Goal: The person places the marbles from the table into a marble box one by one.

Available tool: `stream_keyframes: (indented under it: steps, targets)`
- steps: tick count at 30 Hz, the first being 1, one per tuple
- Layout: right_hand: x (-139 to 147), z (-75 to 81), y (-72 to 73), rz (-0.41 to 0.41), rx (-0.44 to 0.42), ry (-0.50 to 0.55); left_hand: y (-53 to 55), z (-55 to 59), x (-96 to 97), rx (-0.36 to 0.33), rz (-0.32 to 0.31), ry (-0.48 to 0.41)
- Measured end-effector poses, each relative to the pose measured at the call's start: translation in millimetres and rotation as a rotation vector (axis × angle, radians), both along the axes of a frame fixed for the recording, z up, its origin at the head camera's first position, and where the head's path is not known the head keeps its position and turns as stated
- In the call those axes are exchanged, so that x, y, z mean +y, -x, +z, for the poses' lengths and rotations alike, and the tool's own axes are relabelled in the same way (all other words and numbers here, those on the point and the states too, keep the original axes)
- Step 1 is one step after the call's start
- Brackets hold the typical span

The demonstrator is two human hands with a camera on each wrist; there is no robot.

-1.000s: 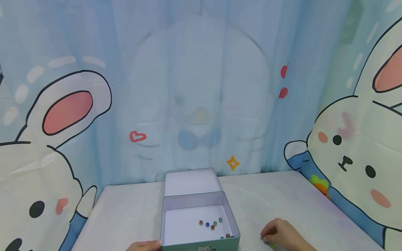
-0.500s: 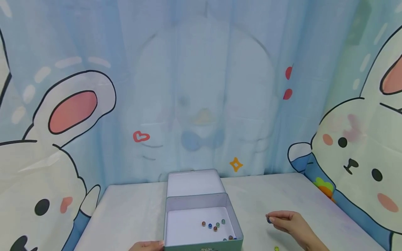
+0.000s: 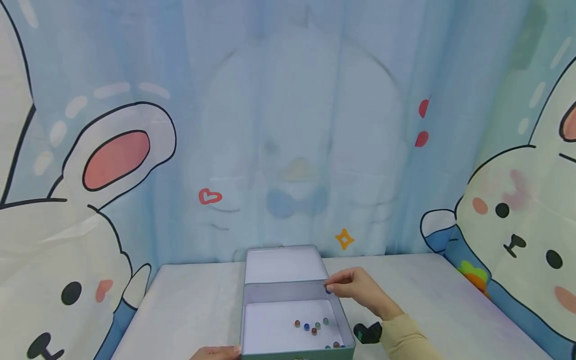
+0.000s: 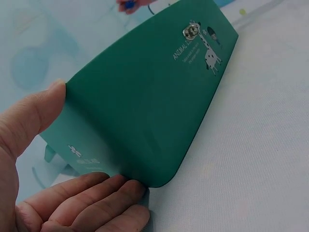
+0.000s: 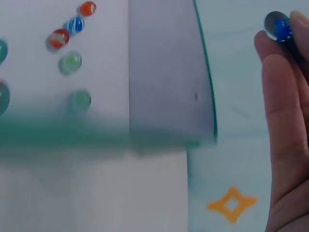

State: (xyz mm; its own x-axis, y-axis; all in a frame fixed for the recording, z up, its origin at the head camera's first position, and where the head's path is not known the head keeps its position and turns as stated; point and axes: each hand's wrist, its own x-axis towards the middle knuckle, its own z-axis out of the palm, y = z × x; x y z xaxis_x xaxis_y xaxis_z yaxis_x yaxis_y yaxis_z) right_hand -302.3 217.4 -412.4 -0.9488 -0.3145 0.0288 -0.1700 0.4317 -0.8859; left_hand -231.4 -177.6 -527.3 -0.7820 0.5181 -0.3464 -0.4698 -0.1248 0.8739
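Note:
A green tin box (image 3: 298, 354) with a pale interior stands on the table, its lid (image 3: 285, 264) tipped back behind it. Several glass marbles (image 3: 307, 327) lie on its floor, towards the right and front. My left hand (image 3: 216, 353) holds the box at its near left corner; in the left wrist view the thumb (image 4: 54, 99) lies at the rim and the fingers (image 4: 104, 200) curl against the lower edge. Over the box's right wall, towards the back, my right hand (image 3: 360, 290) pinches a clear and blue marble (image 5: 279, 26) between thumb and fingertips.
A yellow-green marble (image 4: 242, 11) lies on the white table (image 3: 193, 300), to the right of the box. Behind the table hangs a blue curtain (image 3: 301, 125) with printed rabbits. A black device (image 3: 368, 333) sits at my right wrist.
My right hand has lifted the blue marble from the table on the right and carried it left and away from me to the box. My left hand stays on the box; the view has turned slightly left.

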Motion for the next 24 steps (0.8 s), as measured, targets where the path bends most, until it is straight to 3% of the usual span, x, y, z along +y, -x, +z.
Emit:
stream_keyframes:
  steps: [6, 10, 14, 19, 24]
  targets:
    - [-65.9, 6.9, 13.5, 0.181, 0.007, -0.183, 3.5, -3.2, -3.1, 0.018, -0.018, -0.020]
    - [-101.2, 1.3, 12.7, 0.188, 0.042, -0.465, 4.1, -4.2, -2.9, 0.022, -0.040, -0.076]
    - [-120.1, -8.4, 11.1, 0.180, 0.104, -0.688, 1.5, -2.8, 1.4, 0.024, 0.012, -0.045]
    - [-128.2, -14.3, 12.3, 0.188, 0.131, -0.738, -0.8, -1.6, 4.4, 0.023, 0.085, 0.052]
    - [-130.9, -14.0, 15.1, 0.179, 0.126, -0.721, -0.4, -0.6, 2.3, 0.056, 0.076, 0.036]
